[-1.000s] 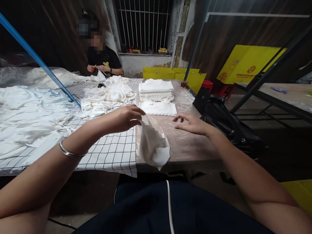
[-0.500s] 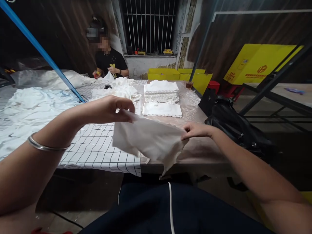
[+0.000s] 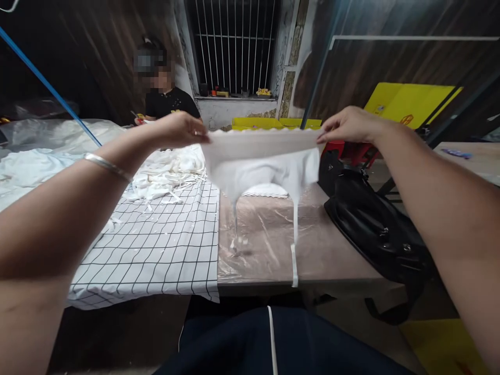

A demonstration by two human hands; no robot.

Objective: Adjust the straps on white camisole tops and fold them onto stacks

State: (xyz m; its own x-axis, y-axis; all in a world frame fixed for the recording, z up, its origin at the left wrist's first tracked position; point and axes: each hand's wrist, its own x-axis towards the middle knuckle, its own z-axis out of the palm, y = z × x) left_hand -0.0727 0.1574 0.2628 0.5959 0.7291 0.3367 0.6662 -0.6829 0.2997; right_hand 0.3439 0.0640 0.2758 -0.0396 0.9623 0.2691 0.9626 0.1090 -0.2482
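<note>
Stretched taut between both hands, a white garment [image 3: 265, 161] is held up in the air above the desk [image 3: 269, 245], roughly level with the window bars behind it. Its scalloped upper edge is pinched at the left corner by the left hand [image 3: 177, 129], whose fingers [image 3: 197, 136] are closed tightly on the fabric, and at the right corner by the right hand [image 3: 349, 125], whose fingers [image 3: 326, 136] are likewise closed on the cloth. Two narrow white straps [image 3: 295, 245] are seen hanging from the lower edge of the garment, their ends dangling just over the clear plastic sheet that covers the desk. A silver bangle [image 3: 107, 165] is worn on the left wrist. To the left, a black-and-white checked cloth [image 3: 156, 250] is spread over the desk, with a loose heap of white pieces [image 3: 164, 174] lying on its far part. A flat white stack [image 3: 265, 190] is partly hidden behind the raised garment. A black bag [image 3: 375, 229] is placed just beside the right edge of the desk. At the far end, another person [image 3: 167, 101] in a dark top is seated, and yellow boxes [image 3: 410, 104] are stacked against the wall.
</note>
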